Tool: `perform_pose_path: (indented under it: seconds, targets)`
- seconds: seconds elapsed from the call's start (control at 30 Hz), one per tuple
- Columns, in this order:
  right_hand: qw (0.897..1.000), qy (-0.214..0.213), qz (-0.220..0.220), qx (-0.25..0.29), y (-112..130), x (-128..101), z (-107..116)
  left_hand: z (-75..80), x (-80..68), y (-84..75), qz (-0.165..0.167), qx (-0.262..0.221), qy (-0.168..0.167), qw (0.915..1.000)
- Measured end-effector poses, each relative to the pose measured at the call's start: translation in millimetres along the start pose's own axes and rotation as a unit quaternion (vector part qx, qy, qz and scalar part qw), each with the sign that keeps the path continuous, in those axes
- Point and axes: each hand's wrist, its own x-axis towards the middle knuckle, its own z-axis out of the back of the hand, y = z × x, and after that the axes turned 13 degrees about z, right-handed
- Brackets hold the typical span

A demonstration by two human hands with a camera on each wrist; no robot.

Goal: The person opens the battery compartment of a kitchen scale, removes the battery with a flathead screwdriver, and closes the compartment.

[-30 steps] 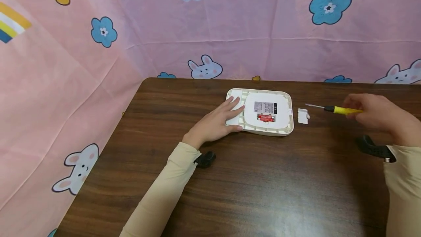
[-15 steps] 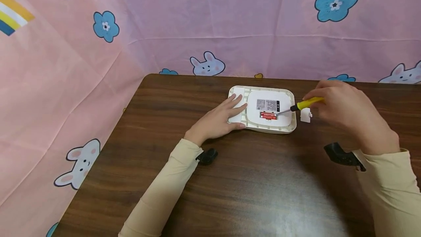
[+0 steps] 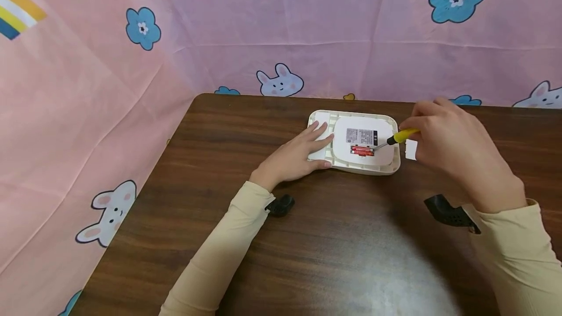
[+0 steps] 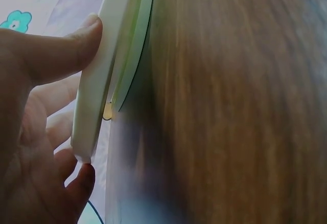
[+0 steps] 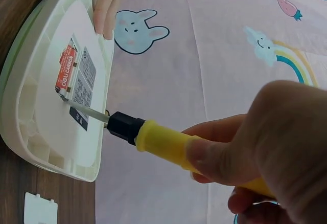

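Observation:
A flat white device (image 3: 387,160) with rounded corners lies on the wooden table, ribbed underside up. Red batteries (image 3: 362,150) sit in its open compartment, below a printed label (image 5: 84,81). My left hand (image 3: 291,157) rests on the device's left end with spread fingers, its thumb against the near edge. In my right hand (image 3: 456,150) I grip a screwdriver (image 5: 166,143) by its yellow handle, thumb and fingers around it. Its metal shaft (image 5: 88,111) slants down to the battery end at the compartment's right side. Whether the tip touches the battery I cannot tell.
A small white battery cover (image 5: 41,209) lies on the table just right of the device, partly hidden by my right hand in the head view. The brown table (image 3: 307,257) meets a pink patterned cloth (image 3: 329,23) behind and at the left.
My right hand has carried the screwdriver left from beside the device to the batteries, then barely shifted. The left hand stays on the device. The head view has tilted slightly.

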Motion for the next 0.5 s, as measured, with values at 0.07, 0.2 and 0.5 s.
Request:
perform_pose_path:
  seconds: [0.07, 0.2, 0.5]
  targets:
    - [1.0, -0.005, 0.003, -0.004, -0.3, -0.8, 0.9, 0.5, 0.9, -1.2, -0.001, -0.001, 0.001, 1.0]
    - [1.0, -0.009, 0.006, -0.009, -1.3, -2.5, 1.4, 0.3, 0.8, -2.4, -0.001, -0.005, 0.007, 1.0]
    - [1.0, -0.003, 0.0, -0.006, -1.3, -0.9, 2.1, 0.4, 0.4, -2.9, -0.005, -0.009, 0.006, 0.9999]
